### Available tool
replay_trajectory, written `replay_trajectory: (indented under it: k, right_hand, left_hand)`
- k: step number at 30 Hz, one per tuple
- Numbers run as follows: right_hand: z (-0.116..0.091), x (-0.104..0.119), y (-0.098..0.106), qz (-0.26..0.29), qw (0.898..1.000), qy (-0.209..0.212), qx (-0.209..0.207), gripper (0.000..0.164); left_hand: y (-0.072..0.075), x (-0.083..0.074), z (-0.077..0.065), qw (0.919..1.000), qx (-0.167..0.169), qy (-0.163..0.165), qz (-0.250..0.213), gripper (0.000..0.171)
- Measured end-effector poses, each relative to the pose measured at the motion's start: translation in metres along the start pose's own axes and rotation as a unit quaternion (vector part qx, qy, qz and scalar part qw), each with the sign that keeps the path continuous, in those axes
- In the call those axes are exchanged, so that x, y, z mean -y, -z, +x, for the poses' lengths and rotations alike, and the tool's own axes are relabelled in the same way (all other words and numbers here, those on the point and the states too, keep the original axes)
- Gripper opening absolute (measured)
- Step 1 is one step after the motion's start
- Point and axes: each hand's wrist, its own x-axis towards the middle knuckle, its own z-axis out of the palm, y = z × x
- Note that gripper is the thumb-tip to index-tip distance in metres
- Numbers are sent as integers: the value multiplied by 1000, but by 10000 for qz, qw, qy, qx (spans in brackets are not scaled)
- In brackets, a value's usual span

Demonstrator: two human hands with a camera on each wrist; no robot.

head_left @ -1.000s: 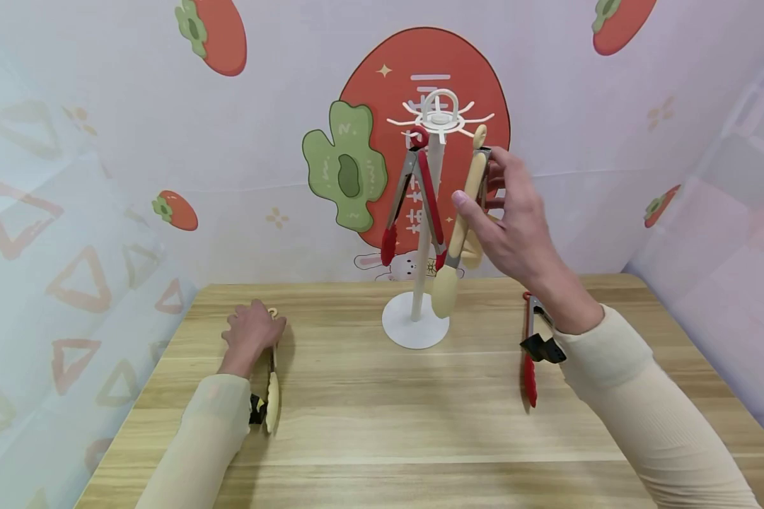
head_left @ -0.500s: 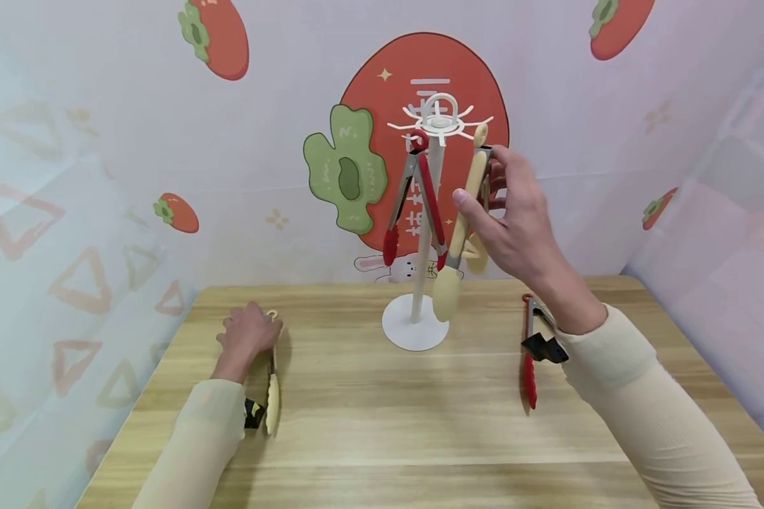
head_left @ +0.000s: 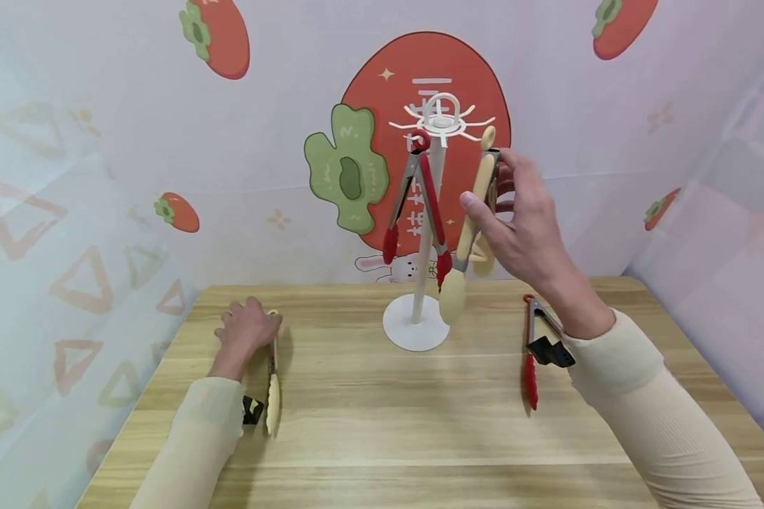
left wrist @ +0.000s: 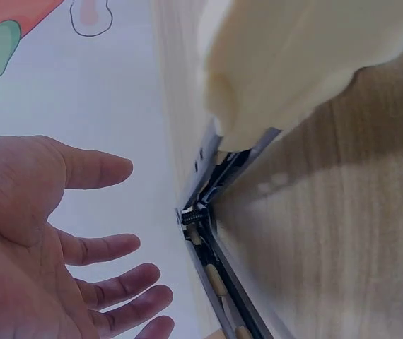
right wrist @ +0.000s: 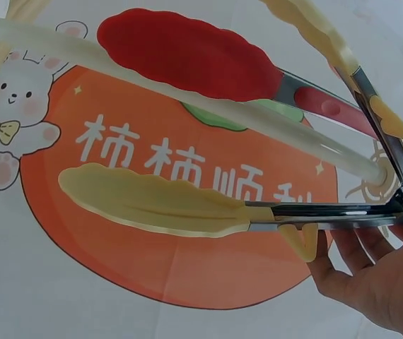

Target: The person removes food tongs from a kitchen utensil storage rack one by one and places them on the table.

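Observation:
In the head view my right hand (head_left: 528, 219) grips cream-tipped kitchen tongs (head_left: 474, 212) by the upper handles, thumb on the near side. The tongs' ring is at the tip of a hook on the white stand (head_left: 424, 212); whether the hook passes through it I cannot tell. Red tongs (head_left: 428, 184) hang splayed from another hook beside them. The right wrist view shows the held tongs (right wrist: 166, 201) with their arms spread apart. My left hand (head_left: 248, 329) is by a second cream pair (head_left: 273, 403) on the table; the left wrist view shows its fingers (left wrist: 109, 247) extended, gripping nothing.
A second red pair of tongs (head_left: 531, 375) lies on the wooden table (head_left: 382, 424) at the right, close to my right wrist. The stand's round white base (head_left: 407, 336) is at the table's back. A patterned cloth wall (head_left: 261, 141) rises behind.
My right hand and the cream tongs have shifted slightly right, their ring now out at the hook's tip. My left hand has drawn slightly left and stays beside the tongs on the table.

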Motion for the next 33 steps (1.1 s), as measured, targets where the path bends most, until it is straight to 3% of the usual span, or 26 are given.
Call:
replay_trajectory:
  k: [13,25,33]
  right_hand:
    - [-7,-4,10,-9,9998,-214,-62,58]
    - [-18,-14,18,-262,9984,-491,35,55]
    - [-29,-28,19,-704,9920,-967,399,54]
  left_hand:
    - [5,-6,-1,9998,-66,-159,96,60]
    - [11,-22,-3,9991,-241,-338,121,65]
    - [16,-37,-9,9974,-330,-641,62,64]
